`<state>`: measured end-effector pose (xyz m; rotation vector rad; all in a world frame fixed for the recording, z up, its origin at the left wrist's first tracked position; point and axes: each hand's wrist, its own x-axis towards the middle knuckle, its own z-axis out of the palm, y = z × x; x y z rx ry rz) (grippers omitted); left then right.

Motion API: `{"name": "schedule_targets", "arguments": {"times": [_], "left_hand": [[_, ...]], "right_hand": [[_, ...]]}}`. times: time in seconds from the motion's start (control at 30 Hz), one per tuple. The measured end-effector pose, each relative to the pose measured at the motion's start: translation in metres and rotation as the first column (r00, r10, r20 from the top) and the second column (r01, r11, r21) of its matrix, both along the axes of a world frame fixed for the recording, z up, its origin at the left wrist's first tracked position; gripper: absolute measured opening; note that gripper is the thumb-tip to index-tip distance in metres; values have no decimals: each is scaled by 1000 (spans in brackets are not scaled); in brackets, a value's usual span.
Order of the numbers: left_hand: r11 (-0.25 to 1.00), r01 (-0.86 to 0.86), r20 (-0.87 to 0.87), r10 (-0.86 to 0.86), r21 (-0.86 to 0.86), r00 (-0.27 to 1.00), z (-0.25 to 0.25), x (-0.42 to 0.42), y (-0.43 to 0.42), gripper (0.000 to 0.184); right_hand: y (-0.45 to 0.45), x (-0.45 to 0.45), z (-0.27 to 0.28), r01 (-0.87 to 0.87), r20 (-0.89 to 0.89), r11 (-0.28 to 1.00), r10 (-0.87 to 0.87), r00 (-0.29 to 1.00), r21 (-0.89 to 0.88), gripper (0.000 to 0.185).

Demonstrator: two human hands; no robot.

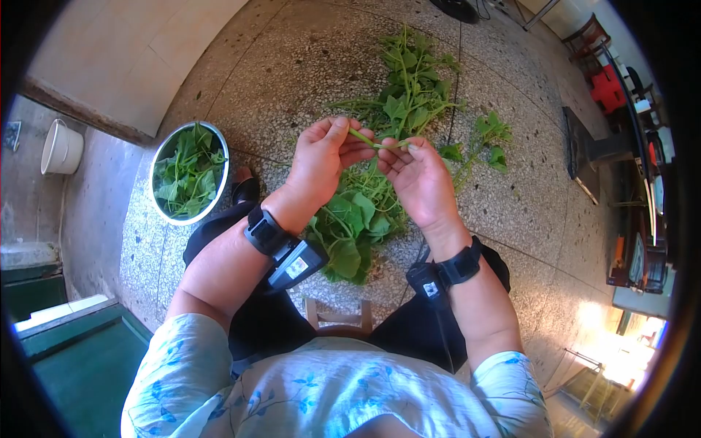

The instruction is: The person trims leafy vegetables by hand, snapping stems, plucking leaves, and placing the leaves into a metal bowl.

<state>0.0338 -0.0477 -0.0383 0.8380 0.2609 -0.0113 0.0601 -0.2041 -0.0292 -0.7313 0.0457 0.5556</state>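
A thin green stem runs between my two hands, above the leafy heap on the floor. My left hand pinches one end of it between thumb and fingers. At the other end, my right hand holds the stem with thumb and fingertips, palm turned up. Below and between my wrists lies a pile of broad green leaves with tangled stems. Beyond my hands, more leafy vines spread over the floor. A metal basin filled with green leaves stands to my left.
A small leafy sprig lies right of the pile on the speckled floor. A white bucket stands at far left, near a wall corner. Along the right side are a dark table and a red item.
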Motion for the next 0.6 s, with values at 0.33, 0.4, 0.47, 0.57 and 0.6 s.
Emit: {"name": "schedule_targets", "arguments": {"times": [0.33,0.4,0.47,0.57,0.6], "left_hand": [[1000,19,65,-19,2,998,8,3,14,23],[990,6,104,-21,140,994,11,3,11,22],[963,18,138,-57,270,989,15,1,7,21],[893,22,179,-114,449,977,11,-2,2,20],[865,21,192,-134,501,972,10,-2,0,20]], "right_hand": [[-9,7,-11,-15,-115,998,23,993,67,9],[-7,4,-7,-26,-100,999,28,995,21,9],[-2,1,-1,-3,214,895,110,971,-446,14],[0,0,2,-71,306,712,387,870,-699,18],[-1,-1,2,-73,305,712,388,870,-699,18]]}}
